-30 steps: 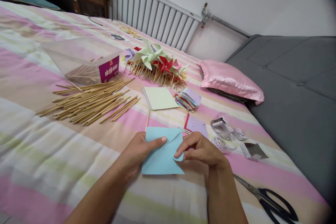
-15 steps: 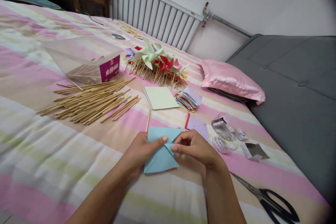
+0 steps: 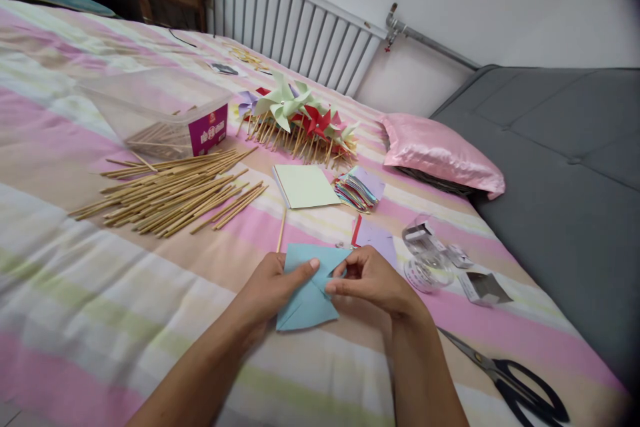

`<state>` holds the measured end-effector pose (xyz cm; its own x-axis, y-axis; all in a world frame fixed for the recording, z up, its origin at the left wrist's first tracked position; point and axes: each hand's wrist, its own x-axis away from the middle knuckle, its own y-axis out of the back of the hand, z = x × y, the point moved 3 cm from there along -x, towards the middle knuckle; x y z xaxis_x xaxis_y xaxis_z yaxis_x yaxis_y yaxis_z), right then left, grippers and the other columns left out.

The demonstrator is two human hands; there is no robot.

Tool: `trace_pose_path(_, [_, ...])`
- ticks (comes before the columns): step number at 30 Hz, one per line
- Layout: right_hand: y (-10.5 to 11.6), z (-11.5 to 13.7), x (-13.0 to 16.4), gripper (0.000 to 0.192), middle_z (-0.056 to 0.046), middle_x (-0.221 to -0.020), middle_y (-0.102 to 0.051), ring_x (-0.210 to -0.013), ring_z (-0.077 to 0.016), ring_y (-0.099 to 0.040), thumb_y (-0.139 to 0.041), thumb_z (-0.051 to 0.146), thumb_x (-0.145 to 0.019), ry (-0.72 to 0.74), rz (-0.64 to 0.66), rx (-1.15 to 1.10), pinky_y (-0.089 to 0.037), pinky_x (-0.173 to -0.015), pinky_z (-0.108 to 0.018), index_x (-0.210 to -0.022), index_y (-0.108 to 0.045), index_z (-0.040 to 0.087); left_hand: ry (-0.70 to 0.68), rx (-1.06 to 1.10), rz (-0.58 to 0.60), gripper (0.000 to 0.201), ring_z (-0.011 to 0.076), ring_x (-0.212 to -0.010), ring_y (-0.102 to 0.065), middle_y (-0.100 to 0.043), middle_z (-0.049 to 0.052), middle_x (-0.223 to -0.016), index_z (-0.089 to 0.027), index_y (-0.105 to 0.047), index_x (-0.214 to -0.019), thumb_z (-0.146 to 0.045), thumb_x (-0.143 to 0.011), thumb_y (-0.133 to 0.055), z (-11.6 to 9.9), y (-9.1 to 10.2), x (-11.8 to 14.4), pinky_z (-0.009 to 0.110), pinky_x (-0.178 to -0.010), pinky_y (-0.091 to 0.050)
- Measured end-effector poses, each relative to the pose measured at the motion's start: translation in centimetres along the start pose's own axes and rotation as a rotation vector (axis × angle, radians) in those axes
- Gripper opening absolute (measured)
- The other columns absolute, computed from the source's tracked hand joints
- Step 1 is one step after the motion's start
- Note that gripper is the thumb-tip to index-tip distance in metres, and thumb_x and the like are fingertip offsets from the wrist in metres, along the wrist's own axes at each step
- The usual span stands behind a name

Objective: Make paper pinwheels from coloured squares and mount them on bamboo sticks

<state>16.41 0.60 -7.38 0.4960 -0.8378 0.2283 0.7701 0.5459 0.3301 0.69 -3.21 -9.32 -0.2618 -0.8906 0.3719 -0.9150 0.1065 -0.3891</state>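
A blue paper square (image 3: 306, 303) with slits running in from its corners is held up over the bed. My left hand (image 3: 275, 283) grips it from the left, thumb on top near the middle and the fingers hidden beneath. At its right side my right hand (image 3: 370, 283) pinches the paper's edge between thumb and curled fingers. Just behind the paper a single thin stick (image 3: 282, 230) shows, its lower end hidden. Beyond my right hand lie slit lilac and red paper squares (image 3: 377, 240), with tiny shiny bits beside them.
Loose sticks (image 3: 170, 197) lie left, before a clear plastic box (image 3: 150, 97). Finished pinwheels (image 3: 300, 113) are heaped farther back. Nearer are a pale paper stack (image 3: 307, 187) and coloured squares (image 3: 357, 188). Clear containers (image 3: 430, 270), scissors (image 3: 493, 367) and a pink pillow (image 3: 445, 153) are right.
The blue paper has shifted slightly right and its top right corner now reaches my right fingers. My right thumb has moved a little down along the paper's edge.
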Motion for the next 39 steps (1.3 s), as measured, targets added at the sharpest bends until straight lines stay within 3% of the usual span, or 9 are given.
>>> trace_pose_path(10, [0.3,0.0,0.1,0.027,-0.001,-0.054,-0.062,-0.051,-0.0111,-0.053,-0.083,0.033,-0.053,-0.063,-0.079,-0.043,-0.038,-0.049,-0.022,-0.058,-0.065,0.013,-0.014,0.032,0.049,0.038,0.0177,-0.061,-0.063,-0.071,0.009,-0.069,-0.009,-0.072,-0.084,-0.033,-0.056,-0.079,-0.2,0.0,-0.2,0.026,-0.058,-0.048])
trace_pose_path(29, [0.6,-0.1,0.1,0.027,-0.001,-0.054,-0.059,-0.051,-0.0123,-0.053,-0.079,0.034,-0.058,-0.038,-0.148,0.065,-0.038,-0.048,-0.023,-0.063,-0.063,0.013,-0.039,-0.054,-0.063,0.027,0.0129,-0.051,-0.055,-0.066,0.004,-0.060,-0.011,-0.070,-0.068,-0.031,-0.051,-0.079,-0.2,0.1,-0.4,0.022,-0.049,-0.041])
trace_pose_path(35, [0.2,0.1,-0.3,0.031,0.007,-0.060,-0.051,-0.050,-0.0067,-0.047,-0.079,0.027,-0.062,0.114,-0.185,-0.122,-0.036,-0.047,-0.018,-0.077,-0.053,0.019,-0.053,-0.050,-0.131,0.029,0.0127,-0.049,-0.052,-0.062,0.003,-0.056,-0.011,-0.066,-0.065,-0.035,-0.053,-0.077,0.0,0.4,-0.5,0.022,-0.047,-0.037])
trace_pose_path(39, [-0.5,0.8,-0.5,0.059,0.005,-0.078,-0.057,-0.059,-0.0070,-0.053,-0.075,0.020,-0.066,0.188,-0.266,-0.245,-0.042,-0.055,-0.019,-0.115,-0.043,0.027,-0.067,0.075,-0.202,0.032,0.0163,-0.057,-0.058,-0.067,0.007,-0.066,-0.010,-0.067,-0.073,-0.034,-0.054,-0.077,0.0,0.6,-0.5,0.026,-0.054,-0.042])
